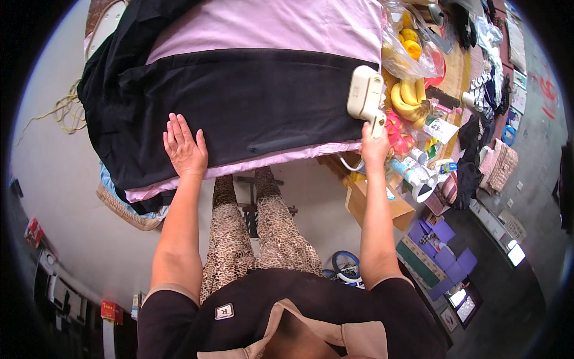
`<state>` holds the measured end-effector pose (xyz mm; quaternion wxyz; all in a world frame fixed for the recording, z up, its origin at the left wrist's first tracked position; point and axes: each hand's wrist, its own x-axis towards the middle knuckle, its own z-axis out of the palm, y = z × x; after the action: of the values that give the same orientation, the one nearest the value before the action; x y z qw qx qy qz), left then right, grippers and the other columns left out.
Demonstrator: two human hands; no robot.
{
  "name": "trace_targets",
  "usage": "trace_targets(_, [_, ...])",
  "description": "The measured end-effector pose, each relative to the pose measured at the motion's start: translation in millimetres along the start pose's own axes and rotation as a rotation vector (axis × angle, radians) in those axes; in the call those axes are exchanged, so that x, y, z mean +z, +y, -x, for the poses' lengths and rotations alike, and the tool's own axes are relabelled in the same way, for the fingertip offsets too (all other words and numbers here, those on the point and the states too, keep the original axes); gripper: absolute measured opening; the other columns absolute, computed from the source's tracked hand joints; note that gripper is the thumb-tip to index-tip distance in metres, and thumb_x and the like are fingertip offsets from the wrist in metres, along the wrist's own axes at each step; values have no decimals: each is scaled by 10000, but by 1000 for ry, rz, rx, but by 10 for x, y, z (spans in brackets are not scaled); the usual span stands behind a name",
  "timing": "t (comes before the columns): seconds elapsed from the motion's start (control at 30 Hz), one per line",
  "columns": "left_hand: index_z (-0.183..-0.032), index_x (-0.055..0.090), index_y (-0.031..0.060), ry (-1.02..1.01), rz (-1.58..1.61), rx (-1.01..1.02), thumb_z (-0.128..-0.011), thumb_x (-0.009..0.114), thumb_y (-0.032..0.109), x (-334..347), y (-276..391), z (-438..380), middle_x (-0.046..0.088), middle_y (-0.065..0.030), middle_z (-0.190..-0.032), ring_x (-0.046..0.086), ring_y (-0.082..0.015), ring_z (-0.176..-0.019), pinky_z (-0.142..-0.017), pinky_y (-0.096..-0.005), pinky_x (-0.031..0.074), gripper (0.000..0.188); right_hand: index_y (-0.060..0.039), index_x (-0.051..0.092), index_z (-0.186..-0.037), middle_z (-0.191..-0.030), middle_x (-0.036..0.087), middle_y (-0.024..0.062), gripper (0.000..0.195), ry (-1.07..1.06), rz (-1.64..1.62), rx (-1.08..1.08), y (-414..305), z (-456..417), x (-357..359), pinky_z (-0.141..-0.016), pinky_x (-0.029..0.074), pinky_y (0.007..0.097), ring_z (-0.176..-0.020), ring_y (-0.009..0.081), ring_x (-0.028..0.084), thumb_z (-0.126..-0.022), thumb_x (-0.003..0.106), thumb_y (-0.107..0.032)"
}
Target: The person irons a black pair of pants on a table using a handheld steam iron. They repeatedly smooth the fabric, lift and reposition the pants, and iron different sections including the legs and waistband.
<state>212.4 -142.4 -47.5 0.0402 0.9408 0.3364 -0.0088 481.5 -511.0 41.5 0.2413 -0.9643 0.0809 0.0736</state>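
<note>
A black garment [269, 94] lies spread over a pink cloth [278, 27] on the surface before me; the pink edge shows along the near side. My left hand [186, 150] rests flat, palm down, on the black fabric near its front left edge, fingers apart. At the right edge, my right hand [375, 146] is closed around the handle of a cream handheld garment steamer [365, 92]. The steamer's head lies over the right end of the black fabric. A white cord hangs just left of my right hand.
Right of the cloth are bananas [408, 98], dragon fruit [397, 130], a plastic bag of orange fruit [410, 42] and bottles [408, 170]. A cardboard box [394, 206] stands below. A woven basket [125, 208] is at lower left, a yellow cord [67, 107] on the floor.
</note>
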Motion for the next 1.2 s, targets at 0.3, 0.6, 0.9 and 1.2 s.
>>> trace_targets(0.3, [-1576, 263, 52, 26, 10, 8, -1033, 422, 418, -9, -14, 13, 219, -105, -1659, 251, -253, -1499, -1240, -407, 150, 674, -8, 600, -936, -800, 700, 215, 366, -167, -44, 12, -205, 889, -225, -650, 553, 439, -709, 364, 704, -861, 762, -328])
trace_targets(0.6, [-1568, 275, 36, 52, -12, 30, -1035, 414, 393, 21, -17, 5, 227, -121, -1654, 253, -267, -1503, -1238, -408, 148, 656, -23, 568, -953, -808, 678, 269, 367, -154, -18, -29, 279, 1139, -34, -692, 550, 489, -800, 445, 693, -867, 743, -334])
trace_targets(0.9, [-1563, 288, 37, 67, -4, 35, -1037, 410, 392, 27, -24, 16, 250, -129, -1646, 266, -270, -1501, -1236, -408, 153, 647, 6, 605, -919, -767, 686, 225, 314, 10, -61, 114, 785, 434, -411, -678, 546, 470, -721, 400, 696, -887, 735, -278])
trace_targets(1.2, [-1586, 239, 59, 74, -5, 23, -1041, 393, 402, 34, -70, 30, 212, -108, -1661, 235, -250, -1509, -1242, -403, 146, 662, 5, 617, -1024, -834, 711, 173, 363, -71, -207, -178, -362, 1018, -223, -718, 564, 404, -731, 239, 705, -874, 757, -295])
